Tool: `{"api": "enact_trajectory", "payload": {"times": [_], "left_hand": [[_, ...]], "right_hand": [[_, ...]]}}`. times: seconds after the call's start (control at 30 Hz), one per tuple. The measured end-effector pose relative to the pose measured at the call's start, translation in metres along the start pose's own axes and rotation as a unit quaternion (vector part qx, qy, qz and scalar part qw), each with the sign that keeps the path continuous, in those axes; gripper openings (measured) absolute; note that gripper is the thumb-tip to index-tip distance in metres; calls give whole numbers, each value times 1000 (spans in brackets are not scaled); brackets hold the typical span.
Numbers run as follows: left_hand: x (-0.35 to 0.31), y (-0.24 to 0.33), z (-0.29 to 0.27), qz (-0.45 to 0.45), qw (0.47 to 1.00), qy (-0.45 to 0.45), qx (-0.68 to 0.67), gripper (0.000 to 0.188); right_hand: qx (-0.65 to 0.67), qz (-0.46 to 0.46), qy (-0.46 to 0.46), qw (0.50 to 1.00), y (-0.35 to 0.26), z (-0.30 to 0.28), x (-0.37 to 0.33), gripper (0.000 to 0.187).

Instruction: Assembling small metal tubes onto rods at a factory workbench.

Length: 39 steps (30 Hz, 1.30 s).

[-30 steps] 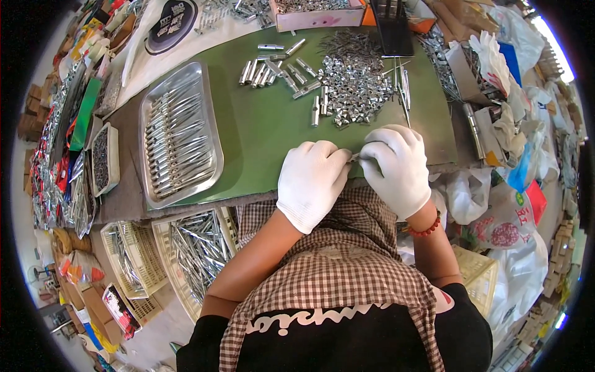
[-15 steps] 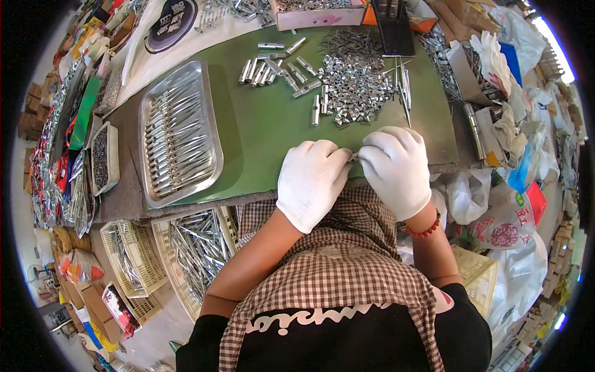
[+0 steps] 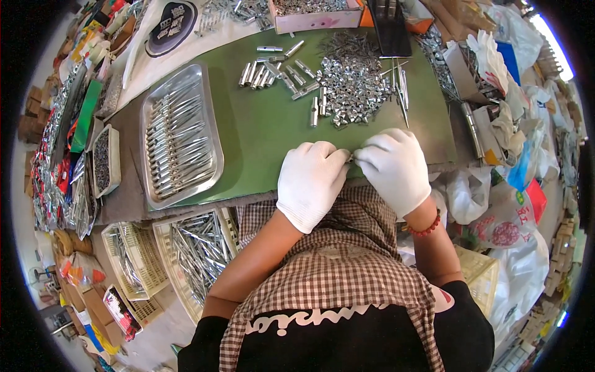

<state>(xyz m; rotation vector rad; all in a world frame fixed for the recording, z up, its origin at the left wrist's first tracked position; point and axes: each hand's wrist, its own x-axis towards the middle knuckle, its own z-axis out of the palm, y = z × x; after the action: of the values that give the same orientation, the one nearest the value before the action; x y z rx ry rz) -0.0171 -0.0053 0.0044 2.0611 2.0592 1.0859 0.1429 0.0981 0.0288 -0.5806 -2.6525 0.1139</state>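
Both my hands wear white knit gloves and meet at the near edge of the green work mat (image 3: 260, 133). My left hand (image 3: 313, 180) pinches a small metal piece (image 3: 351, 159) between thumb and forefinger. From the other side, my right hand (image 3: 395, 170) closes its fingertips on the same piece. Most of it is hidden by the gloves, so its kind cannot be told. Just beyond my hands lies a heap of small shiny metal fittings (image 3: 354, 93), with a silver tube (image 3: 314, 113) beside it.
Left of my hands, a steel tray (image 3: 217, 158) holds a row of pointed metal parts. Short tubes (image 3: 254, 73) lie behind it. Thin rods (image 3: 403, 93) and a black holder (image 3: 390, 37) stand at the back right. Plastic baskets (image 3: 162, 248) of metal parts sit below the table edge.
My right hand's fingers have shifted slightly around the small piece, and the hand has tilted a little. The left hand stays almost in place.
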Motion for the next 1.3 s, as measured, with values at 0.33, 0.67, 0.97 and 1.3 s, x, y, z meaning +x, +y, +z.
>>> {"api": "enact_trajectory", "payload": {"times": [0.33, 0.67, 0.97, 1.3], "left_hand": [[-4, -1, 2, -4, 1000, 2, 7, 12], [-5, -1, 3, -1, 1000, 9, 4, 12], [-5, 0, 1, -10, 1000, -8, 12, 13], [-5, 0, 1, -12, 1000, -5, 8, 12]], "right_hand": [[-332, 272, 124, 895, 120, -37, -69, 49], [-107, 302, 135, 938, 100, -33, -70, 57], [42, 207, -17, 977, -34, -18, -53, 73], [24, 349, 81, 933, 20, -26, -50, 58]]}}
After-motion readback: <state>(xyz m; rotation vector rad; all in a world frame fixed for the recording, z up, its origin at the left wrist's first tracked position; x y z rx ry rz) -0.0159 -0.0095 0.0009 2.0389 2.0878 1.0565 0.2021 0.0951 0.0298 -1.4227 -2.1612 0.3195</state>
